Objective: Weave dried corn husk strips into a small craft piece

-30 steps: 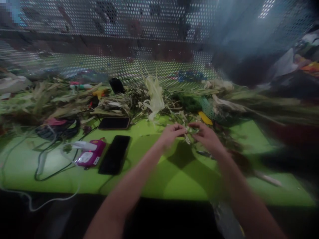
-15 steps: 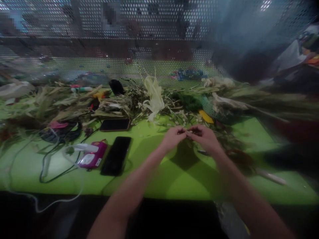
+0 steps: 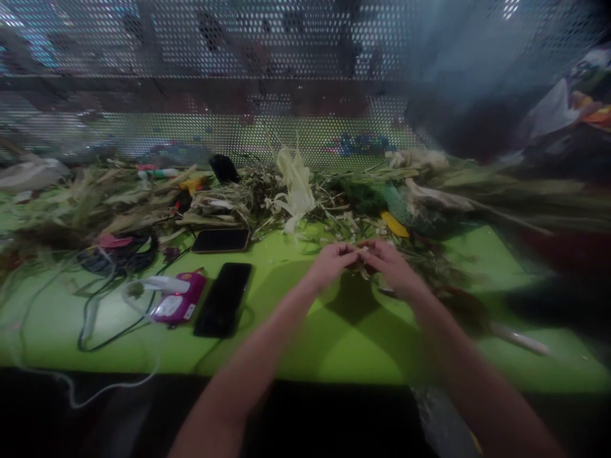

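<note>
My left hand (image 3: 330, 262) and my right hand (image 3: 387, 262) meet fingertip to fingertip above the green table (image 3: 344, 353). Between them they pinch a small pale piece of dried plant (image 3: 363, 250), mostly covered by the fingers. Beyond my hands stands an upright pale corn husk (image 3: 294, 184) with spread strips. Dry stems and small pale flower bits lie just past my fingertips. A yellow object (image 3: 394, 224) rests near a green mesh basket (image 3: 405, 202), to the right of the husk. Something metallic (image 3: 386, 292) shows partly below my right hand.
Left of my arms lie two phones (image 3: 223, 299), a magenta power strip (image 3: 180, 298) with a white plug, and loose cables (image 3: 90, 343). Dried leaves (image 3: 119, 203) line the back before a perforated metal screen (image 3: 305, 38). A light-handled tool (image 3: 520, 338) lies right.
My fingers have shifted slightly around the small piece, and a bit more of it shows below them. The things on the table look unmoved.
</note>
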A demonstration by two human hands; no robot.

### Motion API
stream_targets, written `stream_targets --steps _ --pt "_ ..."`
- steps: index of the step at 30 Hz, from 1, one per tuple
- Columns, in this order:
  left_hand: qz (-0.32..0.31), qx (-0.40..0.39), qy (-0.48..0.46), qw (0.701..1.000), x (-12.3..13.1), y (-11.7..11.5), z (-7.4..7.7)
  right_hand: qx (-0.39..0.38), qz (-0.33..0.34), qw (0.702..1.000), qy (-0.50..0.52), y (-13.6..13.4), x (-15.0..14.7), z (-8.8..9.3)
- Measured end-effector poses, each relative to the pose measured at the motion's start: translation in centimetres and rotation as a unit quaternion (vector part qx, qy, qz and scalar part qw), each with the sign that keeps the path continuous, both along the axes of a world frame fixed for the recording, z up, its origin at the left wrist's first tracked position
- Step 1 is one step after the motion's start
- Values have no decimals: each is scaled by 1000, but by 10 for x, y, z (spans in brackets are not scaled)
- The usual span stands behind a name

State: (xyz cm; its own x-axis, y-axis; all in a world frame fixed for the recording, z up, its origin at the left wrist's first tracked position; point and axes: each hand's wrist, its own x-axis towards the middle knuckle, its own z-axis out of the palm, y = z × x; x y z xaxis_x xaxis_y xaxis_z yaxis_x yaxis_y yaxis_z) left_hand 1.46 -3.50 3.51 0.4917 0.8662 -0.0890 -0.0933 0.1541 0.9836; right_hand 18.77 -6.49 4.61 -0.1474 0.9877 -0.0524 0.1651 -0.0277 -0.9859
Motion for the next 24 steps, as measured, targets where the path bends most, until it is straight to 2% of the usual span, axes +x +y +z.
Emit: stream_targets --steps 3,5,8,11,15,19,22,24 --pt "13 7 3 1000 -2 4 -5 16 3 1000 -21 2 2 -2" --pt "26 15 6 1000 -2 6 -8 63 -15 994 -90 2 4 -2" --pt "47 22 6 999 -1 7 -9 148 -58 961 -227 -1 6 1" --pt "61 27 15 998 0 6 -8 214 -68 927 -302 -4 8 4" --pt "82 69 83 991 0 4 -2 296 -42 887 -352 -6 9 8" --pt "90 127 191 969 -1 -1 7 333 -17 855 -397 -8 9 9" --pt "79 174 244 951 -2 -6 12 347 8 845 -407 -8 9 9" --pt "59 205 267 940 -2 -7 13 349 16 852 -389 -7 10 9"
